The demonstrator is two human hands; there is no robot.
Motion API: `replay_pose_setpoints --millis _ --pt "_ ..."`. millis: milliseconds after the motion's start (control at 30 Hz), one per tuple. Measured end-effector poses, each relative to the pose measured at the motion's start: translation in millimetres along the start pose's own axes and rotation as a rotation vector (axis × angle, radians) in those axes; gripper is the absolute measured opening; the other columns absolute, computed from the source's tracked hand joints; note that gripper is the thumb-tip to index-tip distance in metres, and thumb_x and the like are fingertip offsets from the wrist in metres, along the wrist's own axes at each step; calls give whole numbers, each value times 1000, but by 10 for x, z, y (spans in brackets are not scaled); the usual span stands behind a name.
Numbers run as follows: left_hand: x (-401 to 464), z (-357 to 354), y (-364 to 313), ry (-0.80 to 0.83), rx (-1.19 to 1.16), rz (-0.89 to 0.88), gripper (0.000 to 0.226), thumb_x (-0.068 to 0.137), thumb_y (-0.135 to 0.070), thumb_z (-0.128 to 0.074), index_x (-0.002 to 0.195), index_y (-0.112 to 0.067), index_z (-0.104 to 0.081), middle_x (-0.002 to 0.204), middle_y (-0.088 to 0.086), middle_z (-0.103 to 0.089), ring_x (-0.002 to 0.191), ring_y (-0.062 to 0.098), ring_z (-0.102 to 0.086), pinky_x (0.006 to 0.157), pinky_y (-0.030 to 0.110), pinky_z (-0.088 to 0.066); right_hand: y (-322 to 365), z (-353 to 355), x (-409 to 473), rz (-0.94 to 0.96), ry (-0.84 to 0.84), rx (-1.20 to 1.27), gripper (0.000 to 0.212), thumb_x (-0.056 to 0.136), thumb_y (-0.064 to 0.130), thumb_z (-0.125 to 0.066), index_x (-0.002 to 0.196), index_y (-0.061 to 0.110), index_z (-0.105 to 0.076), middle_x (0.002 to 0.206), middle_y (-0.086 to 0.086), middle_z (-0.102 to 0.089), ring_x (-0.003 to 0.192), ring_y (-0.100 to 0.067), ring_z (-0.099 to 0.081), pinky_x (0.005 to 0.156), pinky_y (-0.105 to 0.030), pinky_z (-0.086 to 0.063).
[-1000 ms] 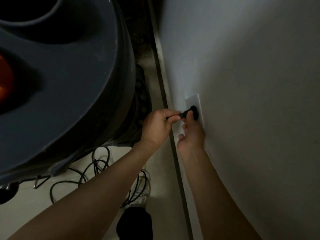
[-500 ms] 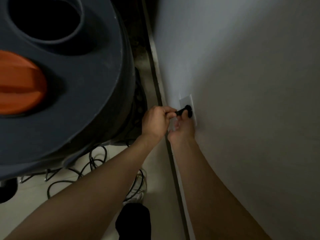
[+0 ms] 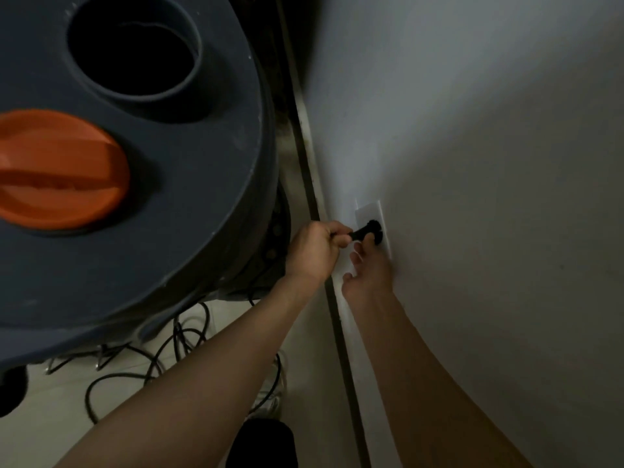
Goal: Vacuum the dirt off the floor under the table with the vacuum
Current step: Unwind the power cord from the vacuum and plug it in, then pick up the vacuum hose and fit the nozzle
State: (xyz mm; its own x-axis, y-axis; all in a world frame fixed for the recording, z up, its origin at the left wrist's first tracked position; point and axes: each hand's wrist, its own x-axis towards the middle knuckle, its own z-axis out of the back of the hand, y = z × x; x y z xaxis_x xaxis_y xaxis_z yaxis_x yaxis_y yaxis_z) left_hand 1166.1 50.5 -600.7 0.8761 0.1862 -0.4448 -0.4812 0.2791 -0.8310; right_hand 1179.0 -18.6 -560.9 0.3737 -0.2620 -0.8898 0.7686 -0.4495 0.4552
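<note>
A white outlet plate (image 3: 369,212) sits on the grey wall (image 3: 489,163).

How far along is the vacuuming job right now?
Early setup. The vacuum stands by the wall, its cord lying loose on the floor. In hand: the left hand holds the black plug at the wall outlet, the right hand steadying. No vacuuming visible yet.

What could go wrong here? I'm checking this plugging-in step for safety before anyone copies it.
1. The right hand has a fingertip right beside the black plug at the wall outlet; it might slip onto the prongs.
2. The left hand grips the plug's neck near the cord, which could strain or bend it.
3. The loose black cord lies in loops on the floor beside the vacuum, a likely trip or snag hazard.
</note>
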Motion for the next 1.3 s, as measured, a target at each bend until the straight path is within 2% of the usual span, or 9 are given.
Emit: replay_pose_setpoints --millis 133,233,333,433,533,833,967,1133,1300 --pt "-5 59 -13 50 181 -79 21 94 -16 -54 110 -14 -68 104 6 -64 100 19 -58 90 35 -48 52 83 -58 21 75 -253 36 102 20 -39 136 8 -45 140 -8 -50 128 -20 -45 100 -34 -35" --pt "-145 108 -95 173 410 -119 36 98 -17 -43 134 -16 -50 129 9 -54 119 25 -49 99 38 -42 11 214 -182 125 21 -524 36 102 19 -38 130 -1 -50 136 -17 -52 125 -29 -48 102 -37 -39" --pt "-515 254 -174 245 583 -91 52 100 -20 -37 149 -18 -21 153 7 -25 139 25 -24 114 35 -24 -34 383 -435 354 27 -899 42 103 23 -35 137 1 -46 141 -15 -48 129 -28 -44 105 -32 -35" --pt "-966 496 -295 241 652 -76 56 100 -28 -36 150 -19 -12 156 5 -15 144 22 -12 116 34 -13 -18 600 -758 578 113 -1218 49 102 29 -36 148 14 -29 151 -9 -35 138 -23 -33 111 -30 -24" --pt "-1444 762 -491 259 753 -121 57 101 -35 -31 151 -20 -9 158 3 -9 146 20 -2 117 35 -7 3 739 -1168 772 199 -1453 55 101 29 -38 151 13 -21 155 -11 -27 142 -25 -26 117 -36 -20" --pt "-2634 1743 -1227 61 754 -156 57 97 -44 -26 149 -19 -22 156 3 -20 146 22 -10 117 37 -7 262 606 -2623 1034 352 -1596 58 100 42 -32 152 21 -15 159 -5 -19 146 -19 -14 118 -44 -15" --pt "-2841 2197 -1351 -57 715 -98 70 87 -50 -14 147 -17 -30 153 7 -28 143 27 -20 116 44 -18 213 333 -3053 1079 434 -1601 59 101 41 -35 152 21 -13 159 -5 -17 147 -20 -11 119 -38 -9" --pt "-2882 2804 -1181 -186 611 -43 61 89 -40 -34 136 -4 -46 139 22 -46 130 41 -41 104 52 -36 -4 -148 -3409 1117 544 -1692 59 101 41 -31 153 23 -8 161 -2 -9 148 -19 -4 120 -41 -4" --pt "-2590 3490 -830 -285 419 108 50 96 -17 -47 142 -2 -35 145 18 -37 136 31 -33 113 39 -28 -285 -865 -3499 1179 560 -1826 57 102 41 -27 153 25 -6 161 -1 -1 148 -19 4 118 -42 5"
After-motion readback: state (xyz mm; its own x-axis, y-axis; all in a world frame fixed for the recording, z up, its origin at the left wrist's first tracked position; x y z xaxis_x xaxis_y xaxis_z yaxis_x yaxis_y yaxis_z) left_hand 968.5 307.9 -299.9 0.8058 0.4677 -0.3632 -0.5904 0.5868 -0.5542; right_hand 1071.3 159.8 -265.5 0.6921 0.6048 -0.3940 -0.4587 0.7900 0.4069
